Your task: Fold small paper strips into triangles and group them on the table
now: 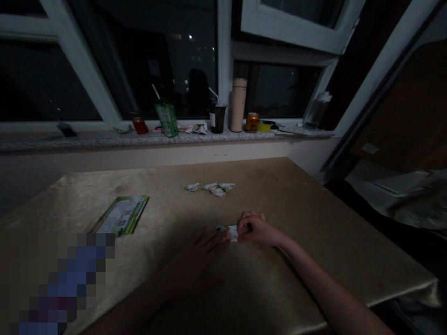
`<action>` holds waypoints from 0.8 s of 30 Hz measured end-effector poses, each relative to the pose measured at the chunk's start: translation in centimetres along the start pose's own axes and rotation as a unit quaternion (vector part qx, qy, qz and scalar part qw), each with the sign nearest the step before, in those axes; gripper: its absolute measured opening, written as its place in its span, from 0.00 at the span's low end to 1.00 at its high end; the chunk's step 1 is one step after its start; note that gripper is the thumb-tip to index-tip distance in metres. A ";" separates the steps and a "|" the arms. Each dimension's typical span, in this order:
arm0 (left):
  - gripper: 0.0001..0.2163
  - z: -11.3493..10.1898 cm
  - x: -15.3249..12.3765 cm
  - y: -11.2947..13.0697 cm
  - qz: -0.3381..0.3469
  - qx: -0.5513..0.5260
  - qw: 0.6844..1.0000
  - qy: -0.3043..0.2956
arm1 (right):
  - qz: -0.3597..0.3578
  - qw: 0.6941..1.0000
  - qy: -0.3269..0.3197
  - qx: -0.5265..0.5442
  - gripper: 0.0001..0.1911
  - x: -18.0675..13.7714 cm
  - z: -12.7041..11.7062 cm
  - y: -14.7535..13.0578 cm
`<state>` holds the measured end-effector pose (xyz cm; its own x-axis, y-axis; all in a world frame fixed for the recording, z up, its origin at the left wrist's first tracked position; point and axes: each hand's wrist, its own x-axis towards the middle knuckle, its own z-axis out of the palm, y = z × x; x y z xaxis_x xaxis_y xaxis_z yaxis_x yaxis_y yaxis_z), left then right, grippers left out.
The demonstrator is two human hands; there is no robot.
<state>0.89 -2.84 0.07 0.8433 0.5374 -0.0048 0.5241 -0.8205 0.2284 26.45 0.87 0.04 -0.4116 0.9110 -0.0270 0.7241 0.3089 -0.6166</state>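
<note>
A small printed paper piece (233, 234), white with green and orange marks, lies on the table in front of me. My left hand (204, 251) rests flat, its fingers spread and their tips on the left part of the paper. With thumb and fingers closed, my right hand (254, 228) pinches the paper's right edge. Farther back lie several small crumpled or folded printed pieces (219, 188), with a separate printed piece (193, 187) at their left. The light is dim, so fine print cannot be read.
A flat green-and-white printed packet (122, 215) lies on the gold-coloured tablecloth (279, 186) at left. On the windowsill stand a green cup (166, 118), dark cup (217, 118), pink flask (238, 104), orange can (252, 122) and red jar (140, 125). The lower-left corner is pixelated.
</note>
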 end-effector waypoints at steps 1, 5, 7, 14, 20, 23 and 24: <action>0.36 0.0 0.0 0.0 0.001 0.001 1.000 0.002 | 0.001 1.000 0.001 0.003 0.05 0.0 -0.1 0.0; 0.36 -0.1 0.0 -0.1 0.008 0.000 1.000 0.003 | -0.010 1.000 -0.020 0.013 0.05 0.1 -0.3 0.3; 0.36 -0.2 0.0 0.0 0.007 -0.005 1.000 0.006 | -0.011 1.000 -0.024 0.016 0.05 0.2 -0.4 0.3; 0.38 -0.4 0.1 0.3 -0.001 -0.004 1.000 -0.005 | 0.019 1.000 -0.023 -0.003 0.08 0.6 -0.6 -0.1; 0.35 -0.6 0.4 0.7 -0.013 0.002 1.000 0.000 | 0.009 0.998 -0.061 -0.013 0.06 1.2 -1.0 -0.2; 0.34 -0.5 0.5 1.0 -0.019 0.004 1.000 0.008 | 0.025 0.998 -0.062 -0.012 0.06 1.3 -1.1 -0.6; 0.34 -0.4 0.6 1.0 -0.021 0.005 1.000 0.010 | 0.032 0.997 -0.064 -0.010 0.05 1.3 -1.1 -0.8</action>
<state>1.86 -3.29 0.73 0.8185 0.5744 0.0046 0.5597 -0.7993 0.2189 25.91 2.14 1.36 -0.4300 0.8874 -0.1664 0.7617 0.2575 -0.5946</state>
